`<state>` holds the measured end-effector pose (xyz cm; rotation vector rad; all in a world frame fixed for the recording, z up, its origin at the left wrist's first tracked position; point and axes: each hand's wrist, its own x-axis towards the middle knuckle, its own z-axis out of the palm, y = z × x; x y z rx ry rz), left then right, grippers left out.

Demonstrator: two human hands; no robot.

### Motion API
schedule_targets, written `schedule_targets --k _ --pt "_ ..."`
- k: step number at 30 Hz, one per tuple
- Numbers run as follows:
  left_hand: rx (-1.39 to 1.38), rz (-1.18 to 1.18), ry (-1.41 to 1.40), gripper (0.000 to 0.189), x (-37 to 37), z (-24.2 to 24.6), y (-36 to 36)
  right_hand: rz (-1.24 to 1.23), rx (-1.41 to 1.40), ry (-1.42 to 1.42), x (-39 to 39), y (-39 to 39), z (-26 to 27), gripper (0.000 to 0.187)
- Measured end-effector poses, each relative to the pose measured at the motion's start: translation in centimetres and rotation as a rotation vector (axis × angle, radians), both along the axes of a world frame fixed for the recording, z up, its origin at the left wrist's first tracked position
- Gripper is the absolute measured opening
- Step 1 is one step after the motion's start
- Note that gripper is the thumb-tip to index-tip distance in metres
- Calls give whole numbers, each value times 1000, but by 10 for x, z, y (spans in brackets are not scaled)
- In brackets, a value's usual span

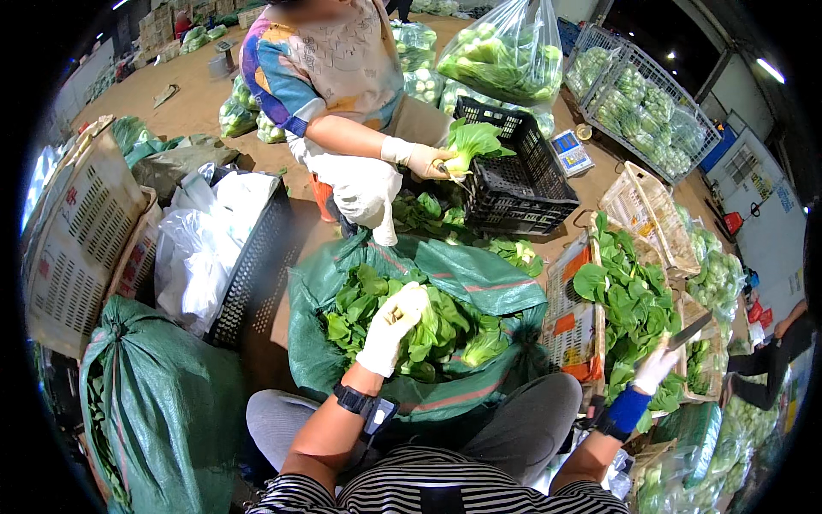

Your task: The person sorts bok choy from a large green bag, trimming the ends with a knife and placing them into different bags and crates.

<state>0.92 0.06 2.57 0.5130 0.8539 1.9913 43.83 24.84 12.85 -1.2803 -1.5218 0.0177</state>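
Observation:
In a white glove, my left hand point(392, 327) is closed around a head of bok choy point(429, 331). It is above an open green woven sack point(324, 321) lying between my knees, with loose bok choy point(359, 299) heaped inside. Out to the right, my gloved right hand point(656, 367) grips a knife point(690, 332), its blade pointing up and away from me. Below that hand lies a crate piled with leafy greens point(632, 302). The fingers of my right hand are small and partly hidden around the handle.
Opposite sits a co-worker, whose gloved hand point(427, 160) holds bok choy near a black plastic crate point(520, 218). At left are a crate of clear plastic bags point(205, 238) and a tied green sack point(173, 405). A scale point(571, 153) and a wire cage point(642, 109) stand farther back.

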Motion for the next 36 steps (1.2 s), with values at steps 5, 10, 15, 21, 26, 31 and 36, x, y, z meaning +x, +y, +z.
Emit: schedule_targets --k 5,10,15,21,26,31,36 --pt "21 89 26 69 3 5 -2 681 -612 496 -121 -68 -28 46" --pt "269 -30 -214 71 -3 17 -6 805 -714 487 -212 -143 -45 38" --pt "339 -38 -267 62 -11 12 -11 932 -834 526 -236 -161 -52 27" --pt "305 -98 -592 44 -15 -5 -11 948 -766 591 -250 -165 -55 18" --pt "221 -82 -667 34 -12 -15 -6 903 -915 568 -248 -170 -53 12" --pt "111 26 -648 31 -9 -32 -6 1016 -860 540 -244 -173 -78 26" --pt "308 -176 -604 30 -14 -61 -10 1041 -876 529 -242 -178 -82 23"
